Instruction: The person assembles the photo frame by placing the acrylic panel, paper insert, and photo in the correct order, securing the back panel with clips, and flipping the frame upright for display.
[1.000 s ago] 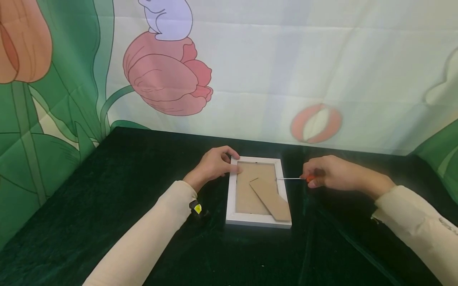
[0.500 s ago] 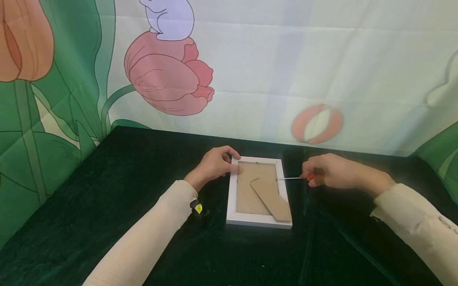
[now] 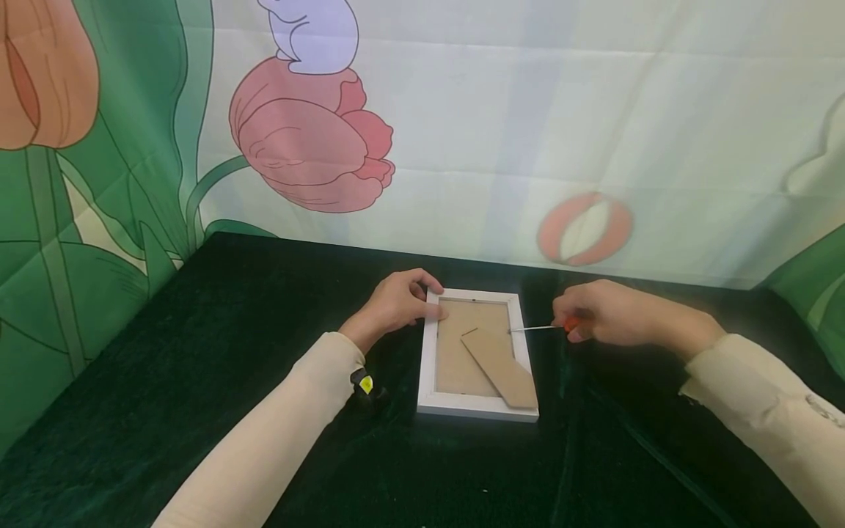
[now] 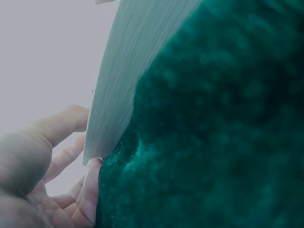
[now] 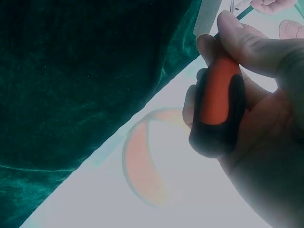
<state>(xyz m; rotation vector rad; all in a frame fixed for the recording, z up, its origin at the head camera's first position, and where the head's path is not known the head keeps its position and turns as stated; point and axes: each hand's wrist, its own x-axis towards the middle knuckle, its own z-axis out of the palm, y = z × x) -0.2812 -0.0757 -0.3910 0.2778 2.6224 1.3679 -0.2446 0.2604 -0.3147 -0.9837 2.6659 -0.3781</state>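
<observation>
A white picture frame [image 3: 428, 367] lies back side up on the dark green cloth, its brown backing board showing. Slanting across the board is a brown stand leg [image 3: 503, 370]. My left hand [image 3: 394, 302] grips the frame's upper left corner, thumb over the top and fingers along the side; the left wrist view shows the frame's edge [image 4: 116, 80] between them. In my right hand [image 3: 614, 314] is a screwdriver [image 5: 221, 95] with an orange and black handle, gripped in curled fingers. Its thin metal shaft [image 3: 538, 328] reaches left over the frame's right border, tip at the inner edge near a small tab.
Dark green velvet cloth [image 3: 277, 440] covers the table, with a fold running down on the right. Behind it hangs a white curtain [image 3: 462, 132] printed with tulips and a rabbit. A black band with a yellow mark [image 3: 362, 383] sits at the left wrist.
My right hand has risen slightly and shifted a little left, tilting the screwdriver's handle end up. The left hand and the picture frame have stayed in place.
</observation>
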